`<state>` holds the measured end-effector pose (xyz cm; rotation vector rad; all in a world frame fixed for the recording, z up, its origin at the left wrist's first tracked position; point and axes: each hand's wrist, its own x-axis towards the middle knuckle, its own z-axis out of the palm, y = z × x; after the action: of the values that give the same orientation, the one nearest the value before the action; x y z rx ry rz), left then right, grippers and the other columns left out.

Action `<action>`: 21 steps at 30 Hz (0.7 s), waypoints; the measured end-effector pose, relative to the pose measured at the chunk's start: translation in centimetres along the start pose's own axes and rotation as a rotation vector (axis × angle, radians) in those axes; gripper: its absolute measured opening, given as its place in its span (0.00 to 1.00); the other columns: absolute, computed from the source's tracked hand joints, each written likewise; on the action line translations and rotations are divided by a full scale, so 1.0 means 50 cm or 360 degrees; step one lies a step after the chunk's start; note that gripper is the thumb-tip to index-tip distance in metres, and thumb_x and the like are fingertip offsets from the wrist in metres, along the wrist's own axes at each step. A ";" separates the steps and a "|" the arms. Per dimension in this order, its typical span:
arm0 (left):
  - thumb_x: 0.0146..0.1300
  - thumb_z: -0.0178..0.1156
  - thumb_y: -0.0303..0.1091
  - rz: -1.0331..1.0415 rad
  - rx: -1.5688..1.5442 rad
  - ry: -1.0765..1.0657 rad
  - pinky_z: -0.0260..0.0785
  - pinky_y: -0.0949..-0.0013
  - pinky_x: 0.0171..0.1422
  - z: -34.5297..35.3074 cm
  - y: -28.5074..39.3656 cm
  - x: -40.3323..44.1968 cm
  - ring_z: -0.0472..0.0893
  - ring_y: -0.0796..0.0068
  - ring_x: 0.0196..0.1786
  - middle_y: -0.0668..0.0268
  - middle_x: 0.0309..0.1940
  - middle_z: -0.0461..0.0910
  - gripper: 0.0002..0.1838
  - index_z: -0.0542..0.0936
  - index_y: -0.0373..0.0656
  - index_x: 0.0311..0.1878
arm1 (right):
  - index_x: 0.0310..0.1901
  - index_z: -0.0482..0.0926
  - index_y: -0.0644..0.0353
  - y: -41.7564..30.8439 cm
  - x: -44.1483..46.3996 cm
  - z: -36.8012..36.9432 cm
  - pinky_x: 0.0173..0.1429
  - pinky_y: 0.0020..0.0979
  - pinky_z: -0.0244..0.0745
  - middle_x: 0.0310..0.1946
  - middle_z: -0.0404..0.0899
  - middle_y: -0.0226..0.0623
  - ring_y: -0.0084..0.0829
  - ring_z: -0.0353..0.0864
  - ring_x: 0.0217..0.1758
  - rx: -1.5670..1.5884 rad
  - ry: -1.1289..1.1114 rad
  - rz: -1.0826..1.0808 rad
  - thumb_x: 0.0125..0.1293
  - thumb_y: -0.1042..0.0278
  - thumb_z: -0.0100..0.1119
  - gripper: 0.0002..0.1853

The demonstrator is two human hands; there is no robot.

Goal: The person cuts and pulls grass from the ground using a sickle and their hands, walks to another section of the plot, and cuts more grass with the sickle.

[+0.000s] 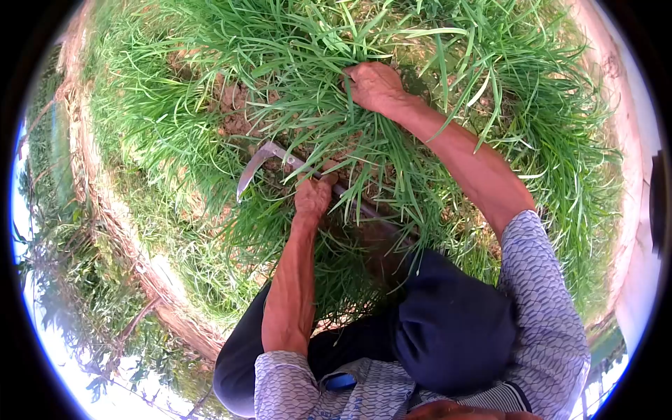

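Observation:
My left hand (314, 197) is closed around a sickle (253, 166), gripping its shaft just below the blade. The curved metal blade points to the left, above bare soil between the plants. From the hand, the long shaft runs down and right towards my knee. Farther forward, my right hand (376, 85) is curled into a clump of long green grass-like leaves (318, 105). Its fingertips are partly hidden among the blades. The sickle's blade is apart from the right hand, nearer to me and to the left.
Dense green leaves (553, 154) grow on the right and ahead. Brown soil (236, 110) shows between the clumps. A pale dry border (115, 217) curves along the left, with leafy shrubs (84, 308) beyond. My bent knee (455, 322) in dark trousers is close below the shaft.

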<state>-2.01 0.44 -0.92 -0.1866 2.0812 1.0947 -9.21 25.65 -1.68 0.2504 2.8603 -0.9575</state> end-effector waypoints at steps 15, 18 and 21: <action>0.62 0.60 0.42 -0.0055 0.0035 0.0050 0.70 0.65 0.44 0.000 -0.063 0.024 0.77 0.67 0.38 0.58 0.35 0.79 0.19 0.74 0.34 0.45 | 0.28 0.74 0.62 -0.021 0.023 0.031 0.29 0.40 0.79 0.12 0.70 0.37 0.39 0.74 0.16 -0.0185 0.0111 -0.0304 0.56 0.71 0.56 0.04; 0.64 0.58 0.41 0.0244 0.0508 0.0088 0.70 0.62 0.48 -0.007 -0.079 0.025 0.77 0.63 0.40 0.57 0.37 0.80 0.17 0.75 0.36 0.48 | 0.26 0.71 0.59 -0.014 0.019 0.031 0.27 0.39 0.76 0.14 0.71 0.40 0.41 0.74 0.16 -0.0013 0.0324 -0.0342 0.55 0.70 0.54 0.04; 0.62 0.60 0.42 0.0224 0.0469 0.0101 0.69 0.60 0.50 -0.004 -0.074 0.030 0.78 0.59 0.40 0.55 0.37 0.81 0.20 0.74 0.37 0.49 | 0.27 0.74 0.60 -0.004 0.017 0.041 0.32 0.41 0.75 0.20 0.77 0.42 0.42 0.79 0.24 0.0441 0.0086 -0.0102 0.51 0.67 0.57 0.07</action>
<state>-1.51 -1.69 -4.30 0.0716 2.3123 0.8568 -9.95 24.34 -3.31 0.2122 2.7915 -1.3809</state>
